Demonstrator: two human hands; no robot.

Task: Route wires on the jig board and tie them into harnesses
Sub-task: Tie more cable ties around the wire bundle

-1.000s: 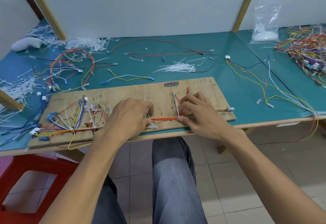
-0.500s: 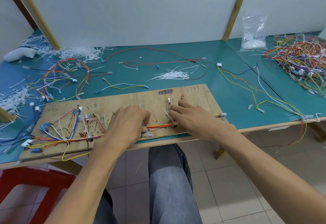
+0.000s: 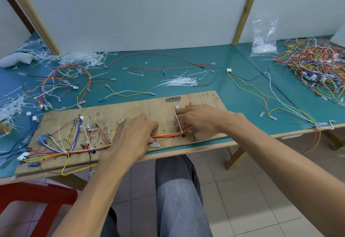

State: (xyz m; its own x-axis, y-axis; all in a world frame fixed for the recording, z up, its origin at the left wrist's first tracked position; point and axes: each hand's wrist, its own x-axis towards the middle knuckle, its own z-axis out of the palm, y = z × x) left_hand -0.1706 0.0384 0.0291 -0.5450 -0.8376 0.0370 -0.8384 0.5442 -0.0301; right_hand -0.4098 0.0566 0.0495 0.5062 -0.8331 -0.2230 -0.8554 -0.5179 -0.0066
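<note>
1. The jig board (image 3: 130, 110) lies on the teal table (image 3: 233, 80), along its near edge, with the wire bundle (image 3: 168, 135) running across its near side between the two hands.
2. The left hand (image 3: 130, 136) presses down on the bundle mid-board. Its grip is curled closed over the wires, though the fingertips are hidden, so what exactly they pinch cannot be told.
3. The right hand (image 3: 197, 119) pinches a white cable tie (image 3: 178, 120) that stands up across the bundle, its grip closed on the tie's upper end.
4. Half a second ago the tie was barely visible under the right fingers; now it shows as a long taut strip rising from the wires. My judgement: the tie has been looped round the bundle and is being pulled tight.
5. That would mean this tie point is nearly done, with only the tail left to trim.
6. Spare cable ties (image 3: 179, 82) lie loose behind the board, and finished harnesses (image 3: 315, 67) pile up at far right.
</note>
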